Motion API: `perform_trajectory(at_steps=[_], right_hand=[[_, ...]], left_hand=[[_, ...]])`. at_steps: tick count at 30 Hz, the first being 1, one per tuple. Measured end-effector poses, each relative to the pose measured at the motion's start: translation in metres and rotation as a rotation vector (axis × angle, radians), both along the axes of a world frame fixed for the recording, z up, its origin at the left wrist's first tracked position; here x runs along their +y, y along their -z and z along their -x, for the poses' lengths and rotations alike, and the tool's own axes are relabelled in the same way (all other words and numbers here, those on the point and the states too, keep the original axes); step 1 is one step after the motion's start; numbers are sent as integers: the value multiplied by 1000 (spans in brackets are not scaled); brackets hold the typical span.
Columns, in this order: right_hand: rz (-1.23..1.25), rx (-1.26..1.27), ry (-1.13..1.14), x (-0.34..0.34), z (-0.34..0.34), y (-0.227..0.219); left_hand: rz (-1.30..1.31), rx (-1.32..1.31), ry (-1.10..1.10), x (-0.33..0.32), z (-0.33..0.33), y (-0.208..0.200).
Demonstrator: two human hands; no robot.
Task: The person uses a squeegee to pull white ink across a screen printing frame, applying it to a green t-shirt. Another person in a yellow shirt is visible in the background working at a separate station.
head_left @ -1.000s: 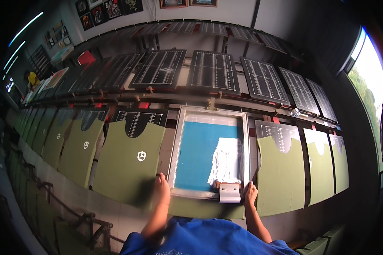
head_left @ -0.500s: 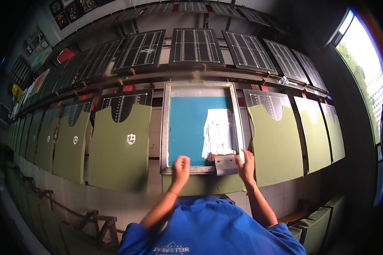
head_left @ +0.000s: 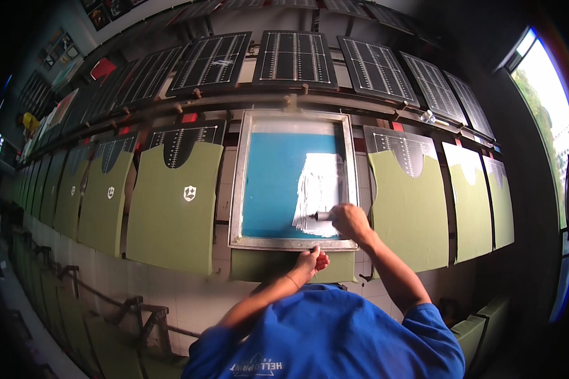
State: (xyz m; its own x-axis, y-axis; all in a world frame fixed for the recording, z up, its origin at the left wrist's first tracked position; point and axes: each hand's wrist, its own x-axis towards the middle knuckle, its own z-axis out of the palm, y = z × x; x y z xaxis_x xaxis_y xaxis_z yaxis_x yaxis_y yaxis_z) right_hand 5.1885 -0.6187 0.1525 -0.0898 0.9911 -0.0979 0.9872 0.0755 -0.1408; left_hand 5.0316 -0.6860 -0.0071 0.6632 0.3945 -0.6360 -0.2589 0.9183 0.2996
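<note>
In front of me lies a screen printing frame with a metal border and blue mesh. White ink is spread in streaks over the mesh's right half. My right hand is closed around a squeegee, tilted above the ink's near part; the fist hides much of it. At the frame's near edge, the fingers of my left hand are curled under the rim with the thumb on it. A green shirt shows beneath the frame.
Green shirts on boards flank the frame: one with a white shield print at left, a plain one at right. Behind runs a rail with dark marked boards. A person in yellow is far left.
My right hand has taken the squeegee from the frame's near right corner and brought it over the ink. My left hand has moved right, from the near left corner to the middle of the near edge.
</note>
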Motion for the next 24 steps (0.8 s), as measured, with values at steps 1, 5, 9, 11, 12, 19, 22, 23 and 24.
perform_trajectory(at_steps=[1, 5, 9, 11, 12, 19, 22, 23, 24], right_hand=[[33, -5, -2, 14, -7, -6], [-136, -14, 49, 87, -44, 7], [-219, -20, 3, 126, -51, 10], [-180, -50, 8, 128, -58, 18], [-135, -90, 20, 124, -48, 14], [-87, 12, -86, -16, 3, 13], [-107, 84, 54, -55, 16, 20], [-182, 62, 4, -61, 19, 23], [-220, 79, 18, -66, 20, 29]], left_hand=[[-27, 31, 6, -2, 0, -7], [-63, 89, -7, -8, -5, -9], [-110, 86, -40, -9, -4, -13], [-121, 84, -40, -10, -6, -12], [-109, 108, -52, -10, -6, -12], [-541, 412, 191, 5, 15, -25], [-1222, 893, 189, 7, 34, -32], [-1393, 932, 67, 8, 36, -32], [-1564, 962, -59, 14, 40, -61]])
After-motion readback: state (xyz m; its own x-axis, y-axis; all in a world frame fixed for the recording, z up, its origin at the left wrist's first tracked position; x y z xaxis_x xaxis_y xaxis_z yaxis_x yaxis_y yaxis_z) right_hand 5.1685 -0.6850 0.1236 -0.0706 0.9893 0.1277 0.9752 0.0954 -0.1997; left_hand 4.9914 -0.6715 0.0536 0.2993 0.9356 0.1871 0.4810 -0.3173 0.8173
